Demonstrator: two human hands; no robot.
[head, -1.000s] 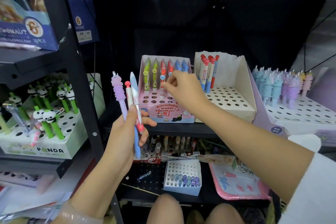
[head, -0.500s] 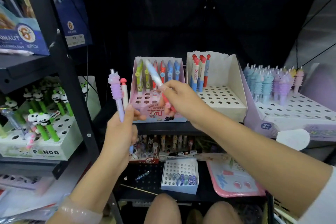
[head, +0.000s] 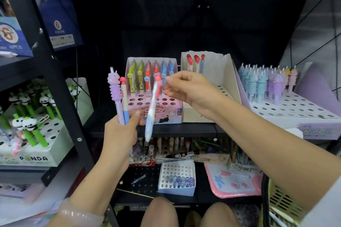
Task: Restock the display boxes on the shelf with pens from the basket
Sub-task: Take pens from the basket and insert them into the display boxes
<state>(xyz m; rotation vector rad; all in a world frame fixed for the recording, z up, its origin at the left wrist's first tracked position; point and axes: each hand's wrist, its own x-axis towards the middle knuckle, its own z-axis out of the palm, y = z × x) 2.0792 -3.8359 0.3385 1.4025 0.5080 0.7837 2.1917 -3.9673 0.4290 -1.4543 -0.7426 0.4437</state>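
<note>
right hand point(head: 186, 86) pinches a blurred pen point(head: 152, 108) by its red top, fingers curled round it, tip hanging down just in front of the pink box point(head: 162, 114) on the middle shelf point(head: 166, 131). left hand point(head: 120, 134) is wrapped round two more: a purple unicorn pen point(head: 115, 96) and a red-capped pen point(head: 124, 101), both upright, left of the box. risks: the top-end pinch looks loose, so the pen could swing, miss a hole, or drop to the cluttered lower shelf. it could also knock the standing pens in the back rows. wrong box is likely too: the cream box point(head: 212, 101) to the right holds the red-capped type, the unicorn box point(head: 295, 110) is far right. basket point(head: 280, 206) sits near right, mostly out of view.
</note>
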